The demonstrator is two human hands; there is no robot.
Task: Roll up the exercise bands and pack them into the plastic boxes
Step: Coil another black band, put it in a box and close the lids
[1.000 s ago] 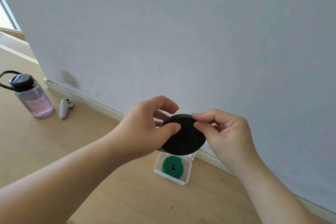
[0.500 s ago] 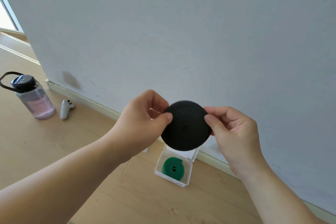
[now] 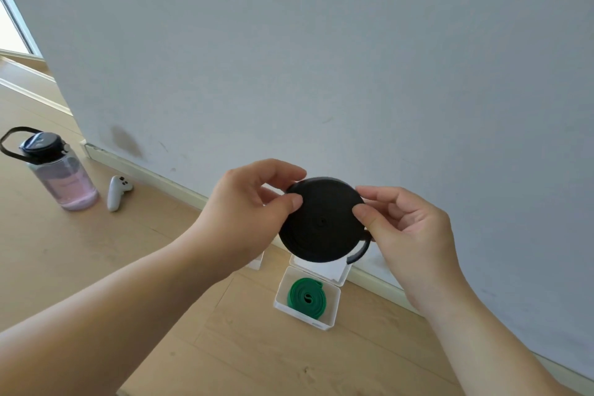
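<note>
A rolled black band [image 3: 321, 225] is pinched at its edges by left hand [image 3: 249, 212] and right hand [image 3: 409, 235], above the plastic box [image 3: 300, 315] holding a green band [image 3: 307, 296]. Print on the bottle [image 3: 62, 180] cannot be read.
</note>
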